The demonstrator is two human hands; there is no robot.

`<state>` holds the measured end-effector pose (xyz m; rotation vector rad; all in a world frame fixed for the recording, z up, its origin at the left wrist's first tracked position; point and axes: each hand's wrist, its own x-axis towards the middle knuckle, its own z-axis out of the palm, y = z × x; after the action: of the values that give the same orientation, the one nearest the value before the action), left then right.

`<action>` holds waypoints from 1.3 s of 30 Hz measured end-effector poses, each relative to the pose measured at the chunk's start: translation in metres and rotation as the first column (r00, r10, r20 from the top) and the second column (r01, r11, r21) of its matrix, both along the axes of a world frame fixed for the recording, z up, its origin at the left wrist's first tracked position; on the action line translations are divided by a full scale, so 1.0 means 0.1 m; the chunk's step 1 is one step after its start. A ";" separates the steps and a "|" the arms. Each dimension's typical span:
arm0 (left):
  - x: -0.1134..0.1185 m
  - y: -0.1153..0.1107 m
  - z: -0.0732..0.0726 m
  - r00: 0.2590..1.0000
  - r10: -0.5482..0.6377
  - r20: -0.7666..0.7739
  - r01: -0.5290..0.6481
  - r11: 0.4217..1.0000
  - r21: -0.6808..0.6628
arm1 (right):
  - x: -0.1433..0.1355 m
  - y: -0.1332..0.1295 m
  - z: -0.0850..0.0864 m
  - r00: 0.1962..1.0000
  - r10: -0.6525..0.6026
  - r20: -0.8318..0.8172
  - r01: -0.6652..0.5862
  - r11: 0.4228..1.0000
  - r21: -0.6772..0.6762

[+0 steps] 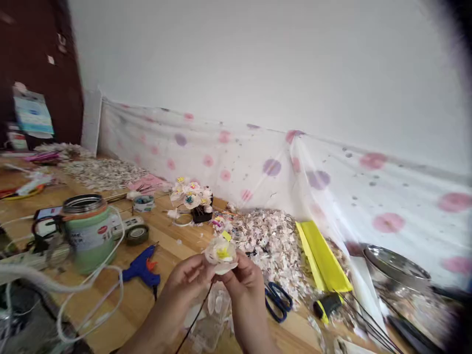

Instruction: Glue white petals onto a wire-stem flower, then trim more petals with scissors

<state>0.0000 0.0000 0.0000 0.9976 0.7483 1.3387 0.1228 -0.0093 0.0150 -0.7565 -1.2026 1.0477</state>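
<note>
Between my two hands is an artificial flower (220, 254) with whitish petals and a yellow centre. Its thin dark stem (197, 314) slants down towards me. My left hand (191, 280) pinches the petals from the left side, and my right hand (241, 282) pinches them from the right. Under them, a clear plastic container (210, 324) is partly hidden. To the left lies a blue glue gun (142, 270); dark-blue scissors (278, 301) rest to the right.
A pile of loose pale petals (273, 241) spreads behind my hands, beside yellow paper (326, 258). Further back, finished flowers (193, 194) stand in a black holder. A green jar (88, 241), white cable (120, 290) and tape roll (137, 234) are left; a metal pan (396, 268) is right.
</note>
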 end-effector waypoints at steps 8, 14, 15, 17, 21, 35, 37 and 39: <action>-0.03 0.02 -0.01 0.999 -0.036 0.007 0.035 0.993 0.116 | 0.04 -0.04 0.06 0.989 -0.026 0.143 -0.002 0.982 0.188; -0.13 0.05 -0.02 0.985 -0.172 -0.001 0.171 0.982 0.078 | 0.12 -0.09 0.14 0.882 -0.203 0.425 -0.014 0.890 0.455; -0.15 0.05 -0.01 0.980 -0.198 -0.024 0.199 0.977 0.081 | 0.13 -0.10 0.14 0.861 -0.232 0.452 -0.026 0.869 0.494; -0.18 0.05 0.02 0.965 -0.244 -0.091 0.253 0.962 0.105 | 0.16 -0.11 0.15 0.829 -0.280 0.485 -0.033 0.841 0.541; -0.26 0.07 0.08 0.925 -0.268 -0.269 0.324 0.926 0.193 | 0.26 -0.20 0.28 0.702 -0.289 0.651 -0.148 0.835 0.530; -0.25 0.17 0.12 0.868 -0.497 0.002 0.489 0.853 0.181 | 0.46 -0.10 0.34 0.479 -0.338 0.810 -0.141 0.881 0.451; -0.23 0.20 0.19 0.891 -0.443 0.101 0.434 0.896 0.099 | 0.48 -0.05 0.31 0.510 -0.289 0.810 -0.113 0.911 0.396; -0.22 0.24 0.24 0.923 -0.349 0.162 0.350 0.936 0.022 | 0.49 0.01 0.30 0.531 -0.259 0.807 -0.079 0.933 0.351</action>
<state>-0.0222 0.0235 0.0241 0.9502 0.4247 1.0878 0.1721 -0.0082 0.0448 -1.0784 -2.1003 0.2769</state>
